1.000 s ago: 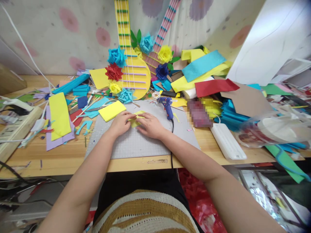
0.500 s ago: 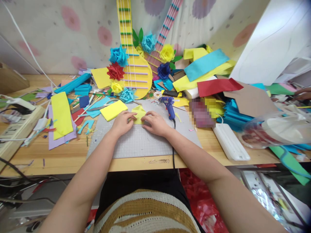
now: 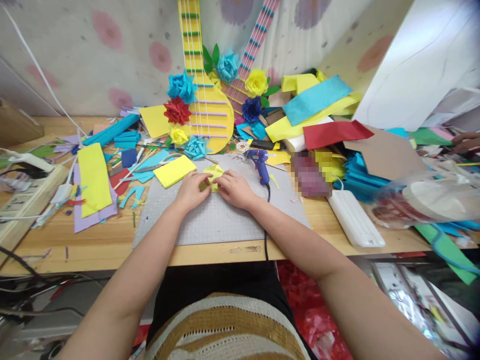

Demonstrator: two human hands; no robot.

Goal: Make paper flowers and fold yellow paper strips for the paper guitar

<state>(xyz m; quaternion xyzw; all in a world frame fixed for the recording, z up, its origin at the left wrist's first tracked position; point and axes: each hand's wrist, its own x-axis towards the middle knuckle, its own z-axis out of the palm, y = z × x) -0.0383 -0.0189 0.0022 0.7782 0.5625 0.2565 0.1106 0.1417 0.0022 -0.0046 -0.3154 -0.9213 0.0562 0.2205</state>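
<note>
Two hands, one yellow sheet, and a crowded worktop (image 3: 112, 256) around us.
Our left hand (image 3: 193, 191) and right hand (image 3: 236, 189) each keep the grip drawn in, pinching the yellow sheet (image 3: 213, 171) between them, above one gray mat (image 3: 210, 222). Just beyond the left lies one yellow pad (image 3: 174, 171), with one pair of scissors (image 3: 162, 163) behind it; just beyond the right, one blue glue gun (image 3: 262, 170) stands in the way, its black cord (image 3: 266, 245) passing under our forearm. Farther back we count one yellow guitar shape (image 3: 215, 110), one pink guitar shape (image 3: 255, 47), three light-blue flowers (image 3: 182, 86), one red flower (image 3: 177, 110) and one dark-blue flower (image 3: 251, 109). One white box (image 3: 356, 218) lies to our right.
</note>
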